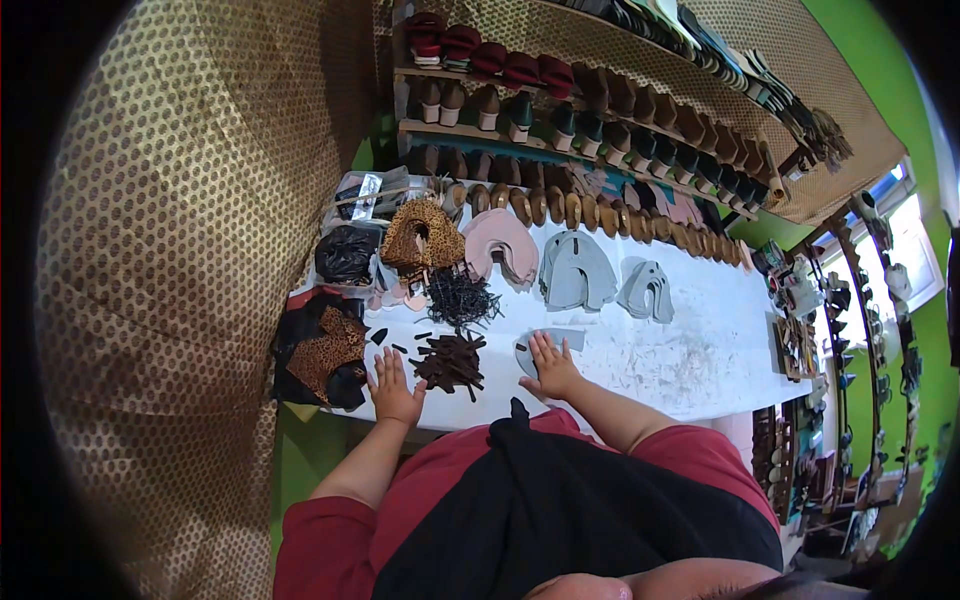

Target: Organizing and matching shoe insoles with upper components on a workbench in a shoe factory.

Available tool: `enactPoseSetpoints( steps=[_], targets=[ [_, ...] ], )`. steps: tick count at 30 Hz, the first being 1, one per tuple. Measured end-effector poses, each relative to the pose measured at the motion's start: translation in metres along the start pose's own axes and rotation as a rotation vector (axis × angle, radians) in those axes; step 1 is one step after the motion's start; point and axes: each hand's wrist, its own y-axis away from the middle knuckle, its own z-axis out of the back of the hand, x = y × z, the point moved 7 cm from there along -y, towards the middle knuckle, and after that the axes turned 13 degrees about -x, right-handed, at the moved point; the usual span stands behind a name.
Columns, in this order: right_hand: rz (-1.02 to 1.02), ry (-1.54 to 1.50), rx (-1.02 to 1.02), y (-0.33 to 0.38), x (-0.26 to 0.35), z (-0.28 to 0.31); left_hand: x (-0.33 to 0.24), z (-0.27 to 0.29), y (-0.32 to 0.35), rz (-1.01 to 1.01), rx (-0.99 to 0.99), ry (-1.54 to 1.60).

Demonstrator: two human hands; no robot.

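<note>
while the right hand (553, 367) rests palm-down, fingers extended, on a flat, curved, pale grey shoe piece (572, 339) to the right of the loose pile of short, dark brown strips (450, 362), pressing on it without gripping, the left hand (397, 390) lies open and unloaded just left of that pile. beyond the pile sits a tangle of thin black strips (462, 298), and farther right of it stands a stack of arched, pale grey shoe pieces (578, 272).
</note>
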Motion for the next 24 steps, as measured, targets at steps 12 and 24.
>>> enactPoseSetpoints(
  steps=[12,24],
  targets=[
    [-0.052,-0.089,-0.144,-0.055,0.007,-0.003,0.002,0.002,-0.002,0.062,0.016,-0.068],
    [-0.051,-0.146,-0.126,-0.031,0.015,0.005,-0.002,0.000,-0.006,0.067,0.007,-0.085]
  ],
)
